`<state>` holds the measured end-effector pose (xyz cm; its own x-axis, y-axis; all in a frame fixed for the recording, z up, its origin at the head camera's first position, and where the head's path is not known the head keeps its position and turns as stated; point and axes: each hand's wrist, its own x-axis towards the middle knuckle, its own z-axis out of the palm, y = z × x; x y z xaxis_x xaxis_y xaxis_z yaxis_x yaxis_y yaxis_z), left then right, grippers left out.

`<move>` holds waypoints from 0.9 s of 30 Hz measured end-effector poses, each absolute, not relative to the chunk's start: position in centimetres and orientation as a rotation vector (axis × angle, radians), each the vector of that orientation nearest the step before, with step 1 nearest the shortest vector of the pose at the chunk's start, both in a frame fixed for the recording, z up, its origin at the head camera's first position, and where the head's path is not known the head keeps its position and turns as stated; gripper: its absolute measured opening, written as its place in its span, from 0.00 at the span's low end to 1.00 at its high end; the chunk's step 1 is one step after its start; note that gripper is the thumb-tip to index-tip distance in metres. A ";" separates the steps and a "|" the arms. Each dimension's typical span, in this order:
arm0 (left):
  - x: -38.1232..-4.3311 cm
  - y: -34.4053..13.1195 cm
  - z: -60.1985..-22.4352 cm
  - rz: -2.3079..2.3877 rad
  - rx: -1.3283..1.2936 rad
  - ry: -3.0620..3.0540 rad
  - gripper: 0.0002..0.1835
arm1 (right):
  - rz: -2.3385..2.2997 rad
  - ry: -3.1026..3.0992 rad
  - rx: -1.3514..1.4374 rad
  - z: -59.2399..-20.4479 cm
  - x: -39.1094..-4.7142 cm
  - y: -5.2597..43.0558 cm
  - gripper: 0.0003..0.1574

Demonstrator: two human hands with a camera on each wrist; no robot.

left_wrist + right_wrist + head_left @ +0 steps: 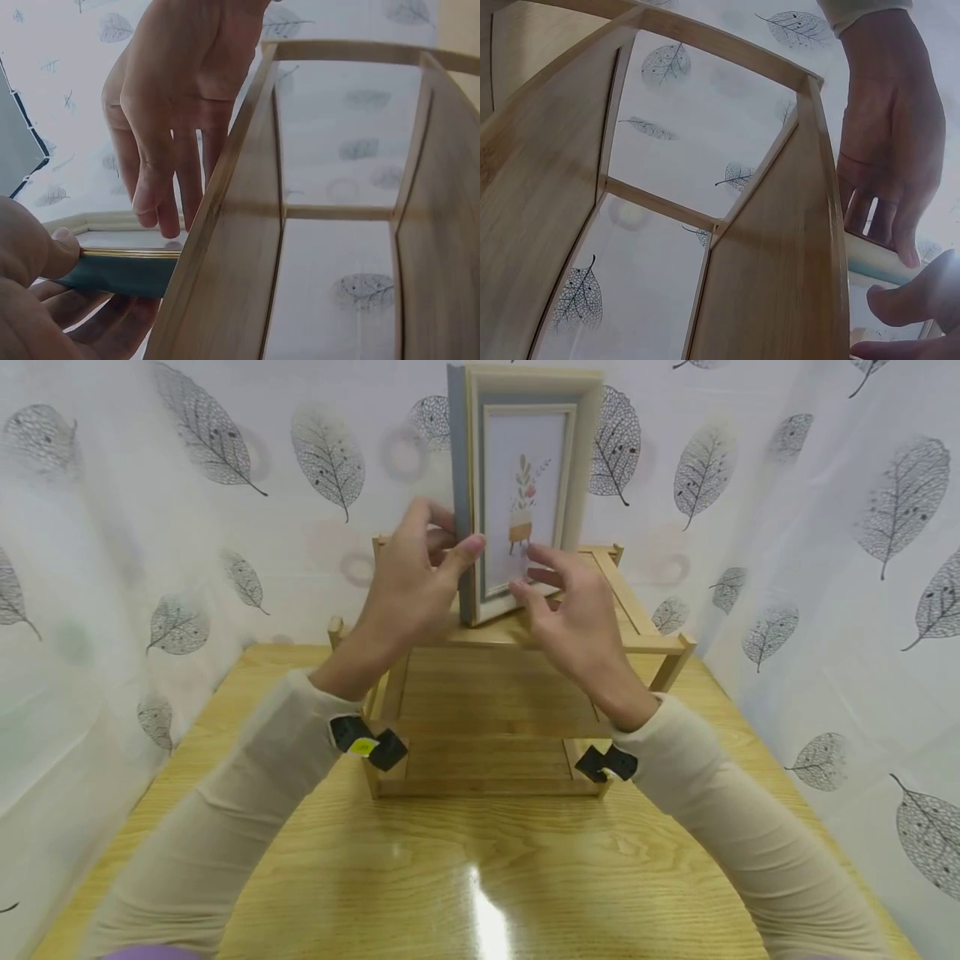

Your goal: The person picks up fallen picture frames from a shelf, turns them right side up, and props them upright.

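Note:
A picture frame [527, 439] with a cream border and blue-grey side stands upright over the shelf top, turned slightly. Behind its pane is a print of a potted plant. My left hand [408, 572] grips the frame's left side, thumb on the front edge and fingers behind. The left wrist view shows the thumb over the gold-lined edge and the fingers under the teal side [120, 274]. My right hand [581, 610] is at the lower part of the print, fingers extended and loosely bent, thumb and index apart, with fingertips right at the pane.
A tiered wooden shelf [648, 620] stands on the wood-grain table [465, 852], directly beneath the frame. Its side posts [667, 672] rise close to both wrists. A white curtain [697, 435] with leaf prints hangs behind and at both sides.

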<state>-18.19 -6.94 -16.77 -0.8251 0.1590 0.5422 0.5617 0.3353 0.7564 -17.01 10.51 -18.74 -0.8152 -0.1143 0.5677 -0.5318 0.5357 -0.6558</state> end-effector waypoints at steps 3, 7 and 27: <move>-18.1 -6.5 -16.8 -1.512 -0.653 -2.203 0.15 | 1.275 -2.309 0.551 -18.8 -16.9 10.3 0.30; -18.0 -6.0 -16.9 -1.505 -0.661 -2.188 0.14 | 1.308 -2.288 0.605 -19.0 -16.8 10.1 0.31; -18.5 -5.4 -17.0 -1.494 -0.722 -2.185 0.16 | 1.202 -2.267 0.716 -19.3 -17.5 9.4 0.22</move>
<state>-18.50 -5.42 -17.00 -0.7885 0.1920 0.5843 0.6141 0.2970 0.7312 -17.50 9.37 -19.27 -0.7515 -0.2246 0.6203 -0.6394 0.4793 -0.6012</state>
